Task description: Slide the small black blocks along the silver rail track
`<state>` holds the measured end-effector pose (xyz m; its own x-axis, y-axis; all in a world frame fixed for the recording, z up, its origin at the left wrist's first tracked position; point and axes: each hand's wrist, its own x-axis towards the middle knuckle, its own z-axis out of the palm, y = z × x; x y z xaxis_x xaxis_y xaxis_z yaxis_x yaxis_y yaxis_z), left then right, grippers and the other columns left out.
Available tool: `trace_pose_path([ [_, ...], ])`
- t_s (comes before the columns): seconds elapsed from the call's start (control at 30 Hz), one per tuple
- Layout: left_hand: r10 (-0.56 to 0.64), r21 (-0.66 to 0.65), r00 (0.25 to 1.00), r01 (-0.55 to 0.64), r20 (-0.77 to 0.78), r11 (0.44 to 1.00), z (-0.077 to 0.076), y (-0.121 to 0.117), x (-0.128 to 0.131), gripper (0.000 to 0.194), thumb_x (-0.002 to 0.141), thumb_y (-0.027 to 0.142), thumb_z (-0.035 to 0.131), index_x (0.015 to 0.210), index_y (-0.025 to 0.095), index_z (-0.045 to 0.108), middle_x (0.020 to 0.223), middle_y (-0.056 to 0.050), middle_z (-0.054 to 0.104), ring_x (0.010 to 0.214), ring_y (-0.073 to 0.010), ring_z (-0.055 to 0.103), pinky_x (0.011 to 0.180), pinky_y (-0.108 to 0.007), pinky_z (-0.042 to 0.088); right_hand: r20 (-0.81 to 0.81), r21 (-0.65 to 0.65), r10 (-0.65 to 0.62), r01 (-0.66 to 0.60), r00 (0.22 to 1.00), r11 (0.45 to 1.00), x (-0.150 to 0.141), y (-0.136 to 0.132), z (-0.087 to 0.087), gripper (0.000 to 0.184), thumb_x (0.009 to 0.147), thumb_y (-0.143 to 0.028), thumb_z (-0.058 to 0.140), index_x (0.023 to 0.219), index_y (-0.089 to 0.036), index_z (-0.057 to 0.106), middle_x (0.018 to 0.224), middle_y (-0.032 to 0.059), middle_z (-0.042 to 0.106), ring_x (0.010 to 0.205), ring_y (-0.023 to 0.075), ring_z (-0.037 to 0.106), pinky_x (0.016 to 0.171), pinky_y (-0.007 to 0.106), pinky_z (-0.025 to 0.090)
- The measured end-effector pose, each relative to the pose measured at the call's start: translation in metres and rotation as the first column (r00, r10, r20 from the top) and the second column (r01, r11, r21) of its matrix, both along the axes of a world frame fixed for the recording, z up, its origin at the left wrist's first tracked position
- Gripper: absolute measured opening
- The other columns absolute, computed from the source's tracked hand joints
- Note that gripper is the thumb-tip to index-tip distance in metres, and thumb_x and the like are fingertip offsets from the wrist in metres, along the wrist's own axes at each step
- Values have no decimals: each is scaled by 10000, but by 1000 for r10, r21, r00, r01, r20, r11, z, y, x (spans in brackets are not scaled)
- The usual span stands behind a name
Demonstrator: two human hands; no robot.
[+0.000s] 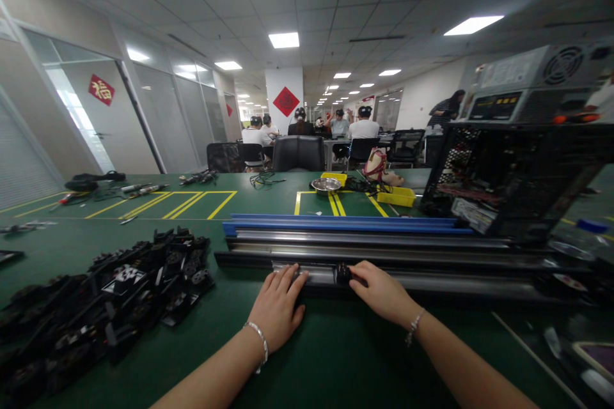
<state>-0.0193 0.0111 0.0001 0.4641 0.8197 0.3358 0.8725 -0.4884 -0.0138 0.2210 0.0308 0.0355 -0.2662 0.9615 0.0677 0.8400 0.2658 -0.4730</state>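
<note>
A long metal rail (432, 255) with a blue strip behind it lies across the green table (336, 358). My left hand (278, 307) rests flat on the near edge of the rail, fingers stretched out. My right hand (378, 291) lies on the rail a little to the right. Its fingers pinch a small black part (343, 273) that sits on the rail. Both wrists wear thin bracelets.
A heap of black plastic parts (110, 294) covers the table at left. An open computer case (518, 172) stands at right with a power supply on top. A steel bowl (326, 185) and yellow trays (397, 195) lie beyond. Several people sit at the far desks.
</note>
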Motion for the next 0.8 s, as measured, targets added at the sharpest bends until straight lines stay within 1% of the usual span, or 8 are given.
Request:
trace_pose_path([
  [0.13,-2,3,1000,2,3,1000,-1,0,0,594,747,244,520,1299,255,300,1356,-60,339,1231,-242,298,1009,-425,214,-48,48,-95,97,994,994,-1,1,-5,320,749,-304,457,1039,-232,572,1078,35,553,931,167,533,785,269,396],
  [0.23,-3,3,1000,3,2,1000,-1,0,-1,593,751,253,518,1301,256,297,1357,-61,338,1233,-244,297,1007,-426,215,-119,77,-135,145,984,986,-2,1,-7,283,729,-288,478,986,-212,570,1007,34,593,899,162,548,775,270,409],
  [0.33,-1,-5,1000,1,-2,1000,0,1,-1,601,749,251,520,1305,256,292,1356,-62,340,1231,-243,300,1006,-424,217,-145,99,-127,143,981,985,-1,0,-6,221,733,-283,466,897,-208,593,934,25,625,876,164,559,781,278,410],
  [0.47,-6,-5,1000,6,0,1000,0,1,-1,595,749,249,518,1302,258,296,1355,-60,342,1234,-243,296,1005,-428,216,-151,118,-100,118,983,986,1,-1,-3,246,745,-277,442,892,-203,625,947,29,642,885,164,569,800,278,411],
  [0.6,0,2,1000,0,6,1000,-1,0,0,590,751,253,516,1300,259,299,1359,-59,337,1237,-243,291,1007,-428,212,-126,119,-64,79,990,990,-1,-2,-3,293,751,-270,437,955,-194,633,1002,35,639,933,165,562,850,287,405],
  [0.8,-5,-2,1000,5,7,1000,0,0,0,601,737,235,518,1297,256,302,1362,-59,331,1234,-247,295,1008,-429,214,-47,149,82,-74,996,986,-11,-6,-7,374,759,-248,429,1093,-197,590,1123,32,590,1057,167,497,952,319,349],
])
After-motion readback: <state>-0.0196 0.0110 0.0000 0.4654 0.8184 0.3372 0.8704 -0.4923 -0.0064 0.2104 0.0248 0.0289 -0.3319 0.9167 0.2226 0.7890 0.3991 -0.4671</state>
